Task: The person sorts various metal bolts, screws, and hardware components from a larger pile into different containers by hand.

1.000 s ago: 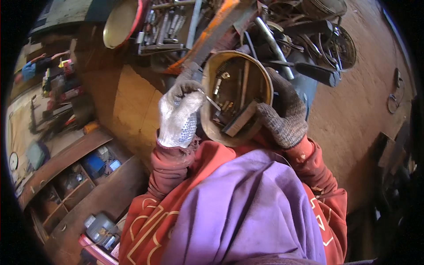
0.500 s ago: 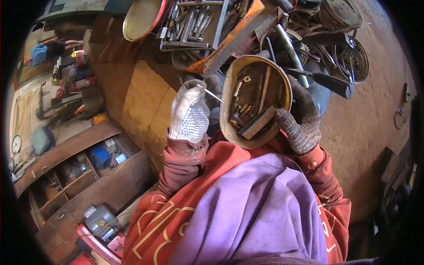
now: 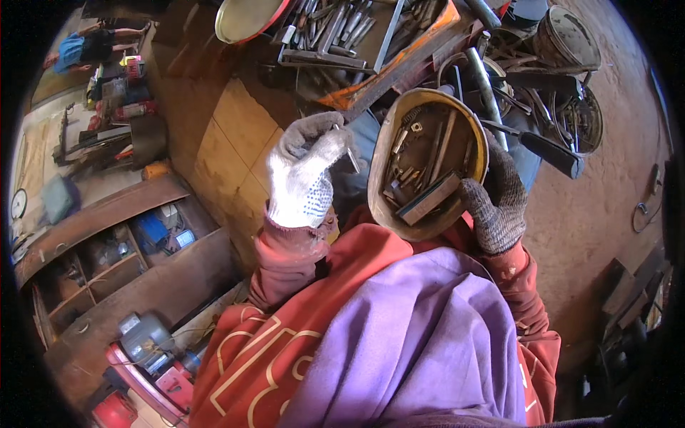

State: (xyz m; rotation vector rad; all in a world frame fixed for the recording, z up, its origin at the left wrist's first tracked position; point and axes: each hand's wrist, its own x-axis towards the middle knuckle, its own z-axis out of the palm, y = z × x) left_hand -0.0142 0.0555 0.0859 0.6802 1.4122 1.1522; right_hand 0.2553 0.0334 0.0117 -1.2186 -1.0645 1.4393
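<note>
Since a second ago, the slim metal pin (image 3: 354,161) has swung clear of the tub's rim and now points down beside it. From my remote view, a wooden compartment box (image 3: 153,283) sits at far left. Next, my gloved left hand (image 3: 305,170) pinches that pin between thumb and fingers. Just right of it is the oval tub (image 3: 378,196), holding a narrow block (image 3: 429,200) and small parts, probably bolts, though dimly seen. At its right wall, my gloved right hand (image 3: 499,207) grips the tub, thumb over the rim, fingers mostly hidden. Farther right juts a black handle (image 3: 554,155).
</note>
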